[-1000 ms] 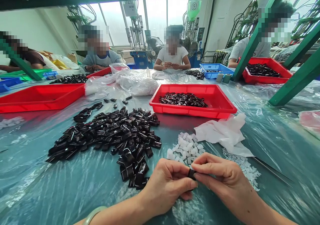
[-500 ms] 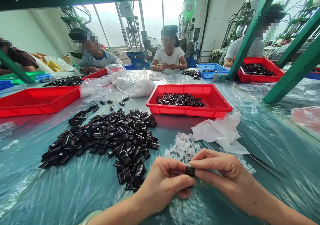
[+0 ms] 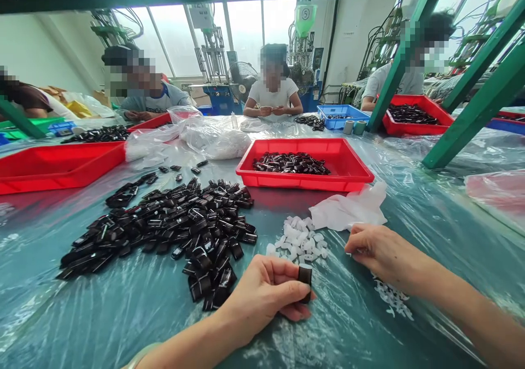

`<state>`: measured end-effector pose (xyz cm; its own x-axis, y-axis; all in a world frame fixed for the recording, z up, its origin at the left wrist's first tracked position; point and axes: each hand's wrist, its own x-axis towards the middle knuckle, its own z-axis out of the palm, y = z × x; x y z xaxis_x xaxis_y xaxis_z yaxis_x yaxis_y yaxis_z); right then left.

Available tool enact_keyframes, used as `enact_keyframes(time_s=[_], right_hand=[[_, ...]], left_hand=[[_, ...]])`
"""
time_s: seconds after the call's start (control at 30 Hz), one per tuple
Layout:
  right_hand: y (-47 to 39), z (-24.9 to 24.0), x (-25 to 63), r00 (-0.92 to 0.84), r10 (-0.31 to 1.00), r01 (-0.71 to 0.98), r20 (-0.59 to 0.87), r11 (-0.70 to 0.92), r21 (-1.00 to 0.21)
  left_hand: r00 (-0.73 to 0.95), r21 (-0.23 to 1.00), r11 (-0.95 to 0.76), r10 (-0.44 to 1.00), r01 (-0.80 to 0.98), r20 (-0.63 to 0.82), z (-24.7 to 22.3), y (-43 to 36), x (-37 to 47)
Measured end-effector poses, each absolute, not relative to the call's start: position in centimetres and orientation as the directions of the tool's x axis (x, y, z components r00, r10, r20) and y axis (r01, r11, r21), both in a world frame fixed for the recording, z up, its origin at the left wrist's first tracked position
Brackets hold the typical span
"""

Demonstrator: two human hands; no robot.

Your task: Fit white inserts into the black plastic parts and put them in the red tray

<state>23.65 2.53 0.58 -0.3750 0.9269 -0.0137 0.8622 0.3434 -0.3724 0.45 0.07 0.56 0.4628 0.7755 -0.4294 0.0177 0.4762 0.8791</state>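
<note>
Between the thumb and fingers of my left hand (image 3: 273, 292) is a small black piece (image 3: 304, 281), held upright with a pale top end. My right hand (image 3: 375, 251) is off to the right, its fingers pinched together beside a crumpled white sheet (image 3: 348, 208); whether anything is between the fingertips is too small to tell. Just beyond my left hand lies a pile of small white translucent pieces (image 3: 299, 238). A large heap of black pieces (image 3: 176, 221) spreads out to the left. Small white scraps (image 3: 394, 299) lie below my right wrist.
A red tray (image 3: 348, 164) partly filled with black pieces stands behind the white pile. Another red tray (image 3: 61, 167) is at the left. Clear plastic bags (image 3: 217, 136) lie between them. Green posts (image 3: 471, 95) rise at the right. Several people sit across the table.
My right hand has let go of the black piece and moved right, over where the tweezers lay. The black piece, still in my left hand, now stands more upright. The view has shifted slightly.
</note>
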Motion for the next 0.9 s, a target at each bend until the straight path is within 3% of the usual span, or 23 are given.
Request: enact_keyframes(time_s=[0.3, 0.4, 0.47, 0.57, 0.63, 0.9], right_hand=[[2.6, 0.0, 23.2, -0.418, 0.907, 0.811, 0.044, 0.395, -0.431], [1.8, 0.9, 22.2, -0.399, 0.915, 0.79, 0.061, 0.377, -0.483], [1.3, 1.7, 21.6, -0.413, 0.91, 0.733, 0.028, 0.35, -0.584], [0.7, 2.5, 20.8, -0.468, 0.876, 0.49, -0.118, 0.146, -0.859], [0.6, 2.6, 20.4, -0.517, 0.83, 0.305, -0.208, -0.048, -0.951], [0.2, 1.6, 19.5, -0.626, 0.709, 0.073, -0.323, -0.36, -0.93]], left_hand=[[0.518, 0.873, 0.487, 0.751, -0.014, -0.41, 0.3, -0.3, 0.2], [0.538, 0.879, 0.476, 0.74, 0.006, -0.404, 0.2, -0.5, 0.3], [0.553, 0.882, 0.471, 0.727, 0.031, -0.407, 0.2, -0.6, 0.4], [0.57, 0.881, 0.47, 0.712, 0.047, -0.41, 0.2, -0.6, 0.6], [0.584, 0.883, 0.466, 0.703, 0.053, -0.406, 0.1, -0.6, 0.6], [0.634, 0.905, 0.409, 0.671, 0.117, -0.385, 0.2, -0.6, 0.5]])
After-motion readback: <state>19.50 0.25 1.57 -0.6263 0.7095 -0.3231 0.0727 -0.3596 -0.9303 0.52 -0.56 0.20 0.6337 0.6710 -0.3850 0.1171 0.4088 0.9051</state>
